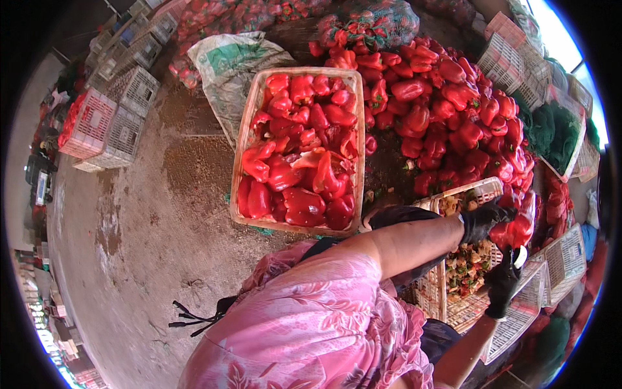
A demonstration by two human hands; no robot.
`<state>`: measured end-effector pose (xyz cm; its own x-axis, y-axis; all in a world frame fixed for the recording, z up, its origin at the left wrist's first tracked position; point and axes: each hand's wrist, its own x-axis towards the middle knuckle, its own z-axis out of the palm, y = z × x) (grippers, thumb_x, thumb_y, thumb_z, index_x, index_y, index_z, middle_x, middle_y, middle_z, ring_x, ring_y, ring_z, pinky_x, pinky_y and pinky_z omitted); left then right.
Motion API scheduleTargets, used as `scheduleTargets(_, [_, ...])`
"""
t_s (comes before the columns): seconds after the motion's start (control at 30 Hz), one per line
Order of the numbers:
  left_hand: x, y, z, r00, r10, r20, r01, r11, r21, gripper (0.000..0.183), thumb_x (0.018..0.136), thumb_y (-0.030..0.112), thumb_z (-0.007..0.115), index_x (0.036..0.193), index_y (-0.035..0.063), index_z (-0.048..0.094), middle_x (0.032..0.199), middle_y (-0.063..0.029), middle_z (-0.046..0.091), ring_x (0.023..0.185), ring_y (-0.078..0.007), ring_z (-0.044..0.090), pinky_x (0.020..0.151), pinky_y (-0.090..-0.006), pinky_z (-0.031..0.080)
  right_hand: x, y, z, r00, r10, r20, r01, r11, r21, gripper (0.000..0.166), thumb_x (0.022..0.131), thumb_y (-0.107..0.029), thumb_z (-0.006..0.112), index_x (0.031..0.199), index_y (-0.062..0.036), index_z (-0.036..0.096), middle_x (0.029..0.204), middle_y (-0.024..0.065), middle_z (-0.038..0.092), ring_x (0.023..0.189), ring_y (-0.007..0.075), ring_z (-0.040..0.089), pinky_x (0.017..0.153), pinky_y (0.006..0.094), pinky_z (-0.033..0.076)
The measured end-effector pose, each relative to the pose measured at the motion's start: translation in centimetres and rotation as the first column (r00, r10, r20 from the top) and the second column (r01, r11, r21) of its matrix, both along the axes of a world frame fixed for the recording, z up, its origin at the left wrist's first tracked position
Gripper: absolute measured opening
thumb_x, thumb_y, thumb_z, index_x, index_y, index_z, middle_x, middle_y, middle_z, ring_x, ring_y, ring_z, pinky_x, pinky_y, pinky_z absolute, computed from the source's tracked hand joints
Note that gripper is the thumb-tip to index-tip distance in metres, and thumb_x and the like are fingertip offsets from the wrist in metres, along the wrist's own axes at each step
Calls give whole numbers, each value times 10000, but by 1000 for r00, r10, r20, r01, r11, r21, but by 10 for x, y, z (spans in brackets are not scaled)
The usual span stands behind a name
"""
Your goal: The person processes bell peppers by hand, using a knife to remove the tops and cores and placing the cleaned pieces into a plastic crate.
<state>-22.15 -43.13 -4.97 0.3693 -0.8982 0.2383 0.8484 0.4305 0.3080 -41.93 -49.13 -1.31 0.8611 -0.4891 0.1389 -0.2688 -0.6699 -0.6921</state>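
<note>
My left hand (486, 222), in a black glove, grips a red bell pepper (516, 232) over the right side of a plastic crate. Just below the pepper, my right hand (503, 282), also black-gloved, is closed around a small pale, curved object (521, 256); whether this is a knife or something else I cannot tell. Under my hands, the crate (441, 287) holds pepper cores and scraps (469, 270). A large heap of whole red bell peppers (437, 107) lies beyond it. Opened and cut red peppers (301, 160) fill a shallow rectangular tub (360, 146) beside the heap.
A white and green woven sack (228, 63) lies against the tub. Mesh bags of peppers (371, 24) stand at the top. Empty plastic crates (515, 291) sit at lower right, with stacked crates (112, 116) on the left. A crate of green netting (559, 131) is at right.
</note>
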Motion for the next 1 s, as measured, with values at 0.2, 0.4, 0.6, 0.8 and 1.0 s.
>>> scheduleTargets(0.2, [76, 96, 59, 426, 559, 711, -745, 663, -75, 899, 715, 62, 724, 1456, 64, 216, 1213, -158, 562, 1027, -289, 595, 913, -392, 469, 10, -22, 27, 975, -43, 217, -31, 945, 327, 596, 897, -265, 493, 1430, -66, 314, 678, 34, 590, 489, 84, 509, 437, 205, 398])
scheduleTargets(0.4, [108, 187, 62, -104, 408, 907, -852, 434, -293, 991, 670, 166, 773, 1461, 54, 186, 1256, -268, 494, 1109, -420, 523, 930, -416, 445, 154, 60, 48, 986, 107, 129, -124, 983, 132, 395, 922, -211, 501, 1271, -25, 487, 640, 17, 557, 480, 84, 493, 444, 244, 404])
scheduleTargets(0.6, [144, 265, 83, -210, 333, 919, -821, 450, -351, 922, 709, 114, 762, 1458, 85, 225, 1347, -208, 454, 1173, -319, 520, 966, -382, 439, 211, 135, 65, 965, 190, 182, -235, 934, 269, 378, 900, -204, 579, 1230, -37, 504, 848, 17, 581, 713, 88, 529, 634, 252, 439])
scheduleTargets(0.8, [157, 298, 60, 189, 427, 884, -872, 488, -49, 794, 751, 54, 740, 1421, 50, 313, 1301, -87, 504, 1144, -156, 511, 983, -302, 421, 262, 208, 36, 903, 141, 406, -407, 586, 701, 350, 878, -162, 650, 1187, -51, 528, 1005, 3, 611, 899, 84, 562, 777, 251, 471])
scheduleTargets(1.0, [159, 324, 38, 848, 330, 414, -486, 795, 362, 446, 863, 119, 651, 1279, 63, 502, 1158, -42, 601, 1063, -151, 583, 889, -301, 504, 250, 188, 19, 859, 381, 342, -486, 394, 780, 443, 864, -305, 671, 1208, -65, 530, 1065, -29, 597, 964, 67, 545, 844, 250, 452])
